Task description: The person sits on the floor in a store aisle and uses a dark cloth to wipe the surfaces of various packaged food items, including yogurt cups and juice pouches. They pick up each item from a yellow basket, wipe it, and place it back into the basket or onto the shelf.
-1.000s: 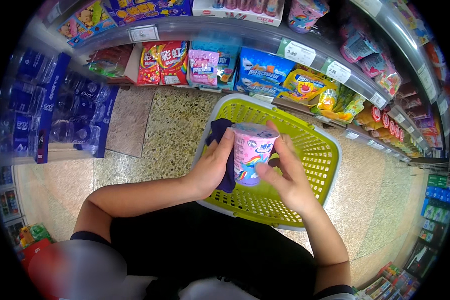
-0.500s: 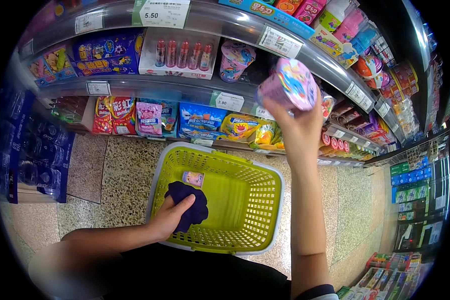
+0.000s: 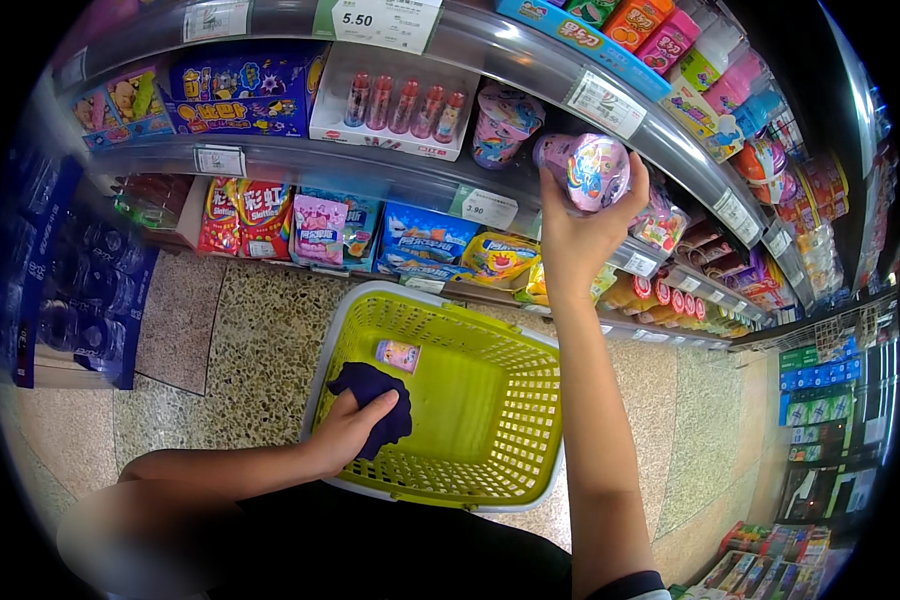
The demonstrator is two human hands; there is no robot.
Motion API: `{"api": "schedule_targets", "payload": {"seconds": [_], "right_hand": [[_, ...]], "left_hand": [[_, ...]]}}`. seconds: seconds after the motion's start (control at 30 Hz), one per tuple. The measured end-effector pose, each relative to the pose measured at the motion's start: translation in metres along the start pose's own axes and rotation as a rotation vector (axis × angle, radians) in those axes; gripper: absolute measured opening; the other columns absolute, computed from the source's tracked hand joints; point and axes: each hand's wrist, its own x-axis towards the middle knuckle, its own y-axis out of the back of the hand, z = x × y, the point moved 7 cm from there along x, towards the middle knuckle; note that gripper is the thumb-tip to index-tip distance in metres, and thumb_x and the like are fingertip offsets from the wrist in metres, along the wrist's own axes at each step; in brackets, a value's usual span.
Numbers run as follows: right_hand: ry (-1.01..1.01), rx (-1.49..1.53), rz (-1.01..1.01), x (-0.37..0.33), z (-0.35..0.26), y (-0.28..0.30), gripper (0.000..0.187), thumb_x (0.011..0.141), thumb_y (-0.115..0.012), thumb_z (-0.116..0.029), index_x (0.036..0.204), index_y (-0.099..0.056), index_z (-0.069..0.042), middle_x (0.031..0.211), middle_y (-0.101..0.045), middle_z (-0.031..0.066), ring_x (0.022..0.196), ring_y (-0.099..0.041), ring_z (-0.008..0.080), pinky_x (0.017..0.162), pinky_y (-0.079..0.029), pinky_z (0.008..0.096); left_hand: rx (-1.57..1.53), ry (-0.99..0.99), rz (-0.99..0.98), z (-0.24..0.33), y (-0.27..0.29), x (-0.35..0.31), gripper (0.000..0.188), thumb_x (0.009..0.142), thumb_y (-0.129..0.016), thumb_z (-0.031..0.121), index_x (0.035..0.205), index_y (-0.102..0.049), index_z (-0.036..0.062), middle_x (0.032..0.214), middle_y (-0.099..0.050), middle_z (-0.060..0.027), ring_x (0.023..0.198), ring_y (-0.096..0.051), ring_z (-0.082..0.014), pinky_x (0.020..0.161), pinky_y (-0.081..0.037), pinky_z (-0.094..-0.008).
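Observation:
My right hand (image 3: pixel 580 235) reaches up to the lower shelf, fingers wrapped round a pink and purple cup (image 3: pixel 598 172) whose round lid, with a colourful cartoon picture, faces me. Another pinkish container (image 3: pixel 554 151) shows partly behind it. To the left on that shelf stands a similar patterned cup (image 3: pixel 507 125). My left hand (image 3: pixel 346 428) grips a crumpled dark purple cloth (image 3: pixel 380 405) over the left side of a green shopping basket (image 3: pixel 560 400). Inside the basket lies a small pink patterned container (image 3: pixel 398 356), apart from the cloth.
A white tray (image 3: pixel 390 137) of lipstick-shaped tubes and blue boxes (image 3: pixel 240 88) fill the shelf's left. Candy bags (image 3: pixel 320 228) line the shelf below. Shrink-wrapped bottles (image 3: pixel 70 275) stand at far left. The shelf edge (image 3: pixel 370 175) curves in front of my right hand.
My right hand has brought the cup from in front of the shelf edge to among the shelf goods, turning its lid toward me. My left hand still holds the cloth.

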Motion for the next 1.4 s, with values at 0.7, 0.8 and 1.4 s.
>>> {"api": "schedule_targets", "payload": {"seconds": [0.7,0.8,1.4], "right_hand": [[0.184,-0.722,-0.389,0.049,0.017,-0.04,0.028,0.074,-0.066,-0.031,0.094,-0.065,-0.011,0.083,-0.063,0.0136,0.068,-0.061,0.0328,0.063,-0.049,0.0406],[0.318,-0.668,-0.287,0.056,0.022,-0.055,0.029,0.076,-0.063,-0.033,0.096,-0.065,-0.012,0.092,-0.063,0.0135,0.079,-0.06,0.0331,0.068,-0.049,0.0432],[0.595,-0.975,-0.42,0.061,0.037,-0.087,0.035,0.082,-0.052,-0.022,0.113,-0.057,-0.006,0.114,-0.055,0.0197,0.109,-0.05,0.0371,0.091,-0.04,0.0449]], "left_hand": [[0.164,0.063,0.028,-0.023,0.023,0.007,0.024,0.092,-0.052,0.023,0.107,-0.054,0.0043,0.095,-0.059,-0.0027,0.084,-0.058,-0.0099,0.072,-0.047,-0.0257],[0.155,0.08,0.049,-0.02,0.023,0.005,0.021,0.091,-0.052,0.026,0.093,-0.055,0.0053,0.075,-0.057,-0.0024,0.062,-0.053,-0.008,0.049,-0.04,-0.023],[0.172,0.094,0.056,-0.031,0.025,0.009,0.022,0.089,-0.054,0.028,0.09,-0.055,0.006,0.074,-0.056,-0.0009,0.061,-0.051,-0.0071,0.047,-0.038,-0.0227]]}}
